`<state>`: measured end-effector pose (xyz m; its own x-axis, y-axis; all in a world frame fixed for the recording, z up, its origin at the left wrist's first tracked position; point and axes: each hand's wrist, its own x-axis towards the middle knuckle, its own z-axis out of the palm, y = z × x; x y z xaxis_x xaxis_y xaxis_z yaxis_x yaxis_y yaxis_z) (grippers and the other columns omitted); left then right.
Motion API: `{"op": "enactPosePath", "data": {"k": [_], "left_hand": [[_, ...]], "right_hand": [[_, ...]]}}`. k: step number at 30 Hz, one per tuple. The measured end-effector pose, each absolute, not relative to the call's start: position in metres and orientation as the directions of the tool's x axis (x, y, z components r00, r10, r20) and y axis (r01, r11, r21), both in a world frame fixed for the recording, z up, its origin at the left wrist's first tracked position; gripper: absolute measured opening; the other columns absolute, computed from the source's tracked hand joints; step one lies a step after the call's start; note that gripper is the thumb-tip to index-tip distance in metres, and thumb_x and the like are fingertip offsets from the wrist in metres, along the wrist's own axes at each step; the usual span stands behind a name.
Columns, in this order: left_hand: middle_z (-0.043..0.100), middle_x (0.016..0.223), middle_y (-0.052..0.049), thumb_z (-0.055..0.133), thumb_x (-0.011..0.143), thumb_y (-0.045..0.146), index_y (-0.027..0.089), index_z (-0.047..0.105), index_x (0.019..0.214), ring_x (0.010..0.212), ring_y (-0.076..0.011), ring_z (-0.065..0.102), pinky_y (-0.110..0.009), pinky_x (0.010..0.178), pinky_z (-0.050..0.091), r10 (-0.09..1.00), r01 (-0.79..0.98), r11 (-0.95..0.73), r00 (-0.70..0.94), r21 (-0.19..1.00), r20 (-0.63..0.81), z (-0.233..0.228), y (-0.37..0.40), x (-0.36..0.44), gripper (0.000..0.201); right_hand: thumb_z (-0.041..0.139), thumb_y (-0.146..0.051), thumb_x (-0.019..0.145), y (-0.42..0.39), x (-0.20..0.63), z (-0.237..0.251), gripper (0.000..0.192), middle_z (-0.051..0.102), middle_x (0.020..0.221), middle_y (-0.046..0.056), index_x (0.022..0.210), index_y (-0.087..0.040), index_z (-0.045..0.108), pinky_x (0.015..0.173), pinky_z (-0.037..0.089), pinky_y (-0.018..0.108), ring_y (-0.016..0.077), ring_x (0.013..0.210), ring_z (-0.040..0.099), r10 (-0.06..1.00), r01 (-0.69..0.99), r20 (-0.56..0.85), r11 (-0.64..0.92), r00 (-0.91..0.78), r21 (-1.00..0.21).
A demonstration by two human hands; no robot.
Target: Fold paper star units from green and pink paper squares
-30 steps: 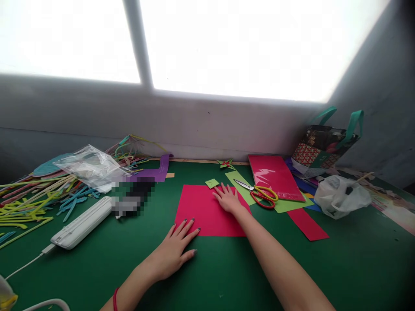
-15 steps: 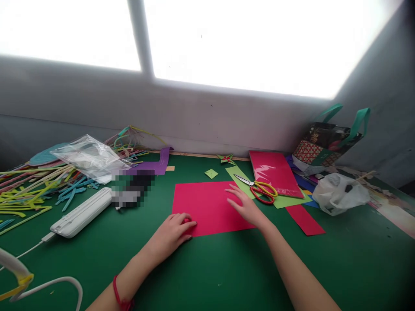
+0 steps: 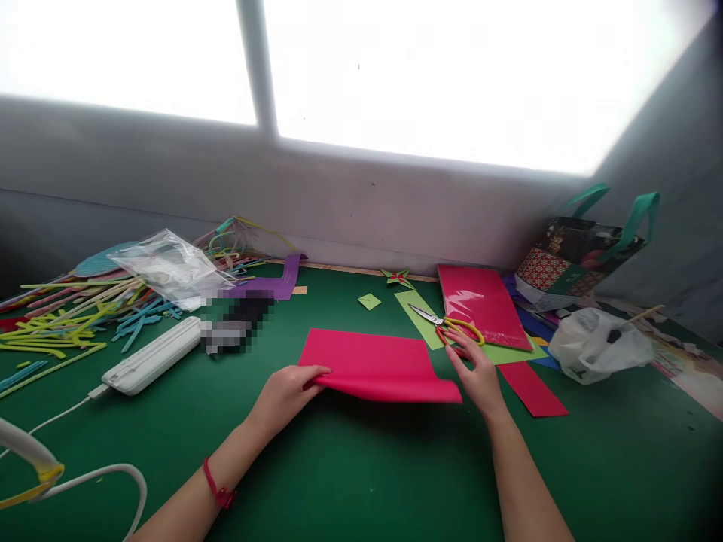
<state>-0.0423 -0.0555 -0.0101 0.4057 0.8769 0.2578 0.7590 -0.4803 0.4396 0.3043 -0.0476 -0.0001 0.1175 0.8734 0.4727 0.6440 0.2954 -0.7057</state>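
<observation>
Left hand [image 3: 294,390] pinches sheet [image 3: 364,354] around its near-left corner, near edge raised above table [image 3: 361,467]. Right hand [image 3: 477,376] spread, empty, by scissors [image 3: 439,321]. One-sided grip, I judge, could crease it.

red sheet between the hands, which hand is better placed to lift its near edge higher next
Likely the left hand: it grips the red sheet at its near left side. The right hand is open beside the other end, with no visible grip.
</observation>
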Motion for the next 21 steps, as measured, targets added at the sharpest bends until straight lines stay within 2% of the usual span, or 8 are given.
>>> {"op": "enactPosePath", "data": {"k": [5, 7, 9, 12, 13, 15, 18, 21], "left_hand": [[0.065, 0.082, 0.002, 0.041, 0.082, 0.033, 0.025, 0.059, 0.091, 0.068, -0.0142, 0.058, -0.022, 0.060, 0.042, 0.911, 0.735, -0.410, 0.307, 0.541, 0.274, 0.013, -0.059, -0.025, 0.022], [0.065, 0.081, 0.001, 0.041, 0.081, 0.033, 0.024, 0.059, 0.091, 0.068, -0.0139, 0.058, -0.021, 0.061, 0.042, 0.913, 0.705, -0.408, 0.303, 0.580, 0.273, 0.017, -0.060, -0.019, 0.022], [0.065, 0.081, 0.001, 0.042, 0.081, 0.031, 0.024, 0.059, 0.091, 0.068, -0.0141, 0.058, -0.022, 0.061, 0.042, 0.904, 0.693, -0.427, 0.336, 0.581, 0.263, 0.018, -0.061, -0.013, 0.021], [0.065, 0.082, 0.001, 0.043, 0.080, 0.029, 0.025, 0.059, 0.092, 0.071, -0.0145, 0.059, -0.021, 0.062, 0.042, 0.884, 0.680, -0.465, 0.397, 0.567, 0.248, 0.019, -0.063, -0.003, 0.020], [0.065, 0.084, 0.001, 0.043, 0.080, 0.029, 0.025, 0.059, 0.093, 0.073, -0.0147, 0.059, -0.022, 0.062, 0.042, 0.878, 0.673, -0.473, 0.412, 0.569, 0.242, 0.019, -0.063, 0.000, 0.021], [0.065, 0.090, 0.000, 0.043, 0.081, 0.033, 0.025, 0.058, 0.097, 0.078, -0.0159, 0.060, -0.023, 0.066, 0.043, 0.873, 0.658, -0.474, 0.437, 0.586, 0.216, 0.022, -0.065, 0.004, 0.023], [0.058, 0.111, -0.002, 0.047, 0.077, 0.041, 0.027, 0.050, 0.113, 0.098, -0.0197, 0.055, -0.028, 0.081, 0.042, 0.837, 0.617, -0.477, 0.536, 0.625, 0.110, 0.025, -0.069, 0.004, 0.039], [0.036, 0.134, -0.002, 0.061, 0.063, 0.049, 0.031, 0.029, 0.130, 0.120, -0.0245, 0.036, -0.035, 0.096, 0.033, 0.740, 0.587, -0.540, 0.672, 0.604, 0.009, 0.023, -0.072, -0.004, 0.076]], "right_hand": [[0.039, -0.028, 0.084, -0.063, 0.295, 0.018, 0.032, 0.052, 0.116, 0.008, 0.114, -0.021, 0.048, 0.089, 0.041, 0.040, 0.0229, 0.109, 0.046, 0.708, 0.673, 0.644, 0.328, 0.291, -0.663], [0.039, -0.026, 0.083, -0.066, 0.293, 0.021, 0.038, 0.047, 0.121, 0.008, 0.121, -0.022, 0.041, 0.092, 0.038, 0.042, 0.0238, 0.113, 0.043, 0.680, 0.727, 0.681, 0.319, 0.270, -0.607], [0.040, -0.024, 0.082, -0.068, 0.286, 0.023, 0.044, 0.036, 0.131, 0.007, 0.126, -0.024, 0.036, 0.096, 0.032, 0.044, 0.0254, 0.121, 0.033, 0.715, 0.814, 0.687, 0.316, 0.134, -0.488], [0.036, -0.020, 0.082, -0.068, 0.267, 0.023, 0.043, 0.022, 0.140, -0.001, 0.124, -0.030, 0.040, 0.101, 0.021, 0.049, 0.0262, 0.129, 0.014, 0.826, 0.901, 0.549, 0.329, -0.128, -0.284], [0.034, -0.018, 0.083, -0.067, 0.260, 0.022, 0.041, 0.021, 0.140, -0.003, 0.121, -0.032, 0.044, 0.101, 0.017, 0.051, 0.0258, 0.129, 0.012, 0.841, 0.906, 0.504, 0.354, -0.199, -0.233], [0.035, -0.019, 0.085, -0.066, 0.250, 0.019, 0.033, 0.028, 0.138, -0.004, 0.106, -0.032, 0.056, 0.101, 0.013, 0.054, 0.0254, 0.128, 0.017, 0.815, 0.867, 0.466, 0.466, -0.344, -0.174], [0.041, -0.025, 0.085, -0.062, 0.253, 0.011, 0.023, 0.049, 0.124, -0.001, 0.087, -0.028, 0.063, 0.101, 0.019, 0.052, 0.0222, 0.118, 0.038, 0.774, 0.766, 0.440, 0.593, -0.456, -0.249], [0.044, -0.027, 0.083, -0.058, 0.271, 0.003, 0.019, 0.060, 0.109, 0.000, 0.085, -0.027, 0.063, 0.098, 0.030, 0.046, 0.0201, 0.109, 0.049, 0.832, 0.698, 0.386, 0.548, -0.398, -0.462]]}}
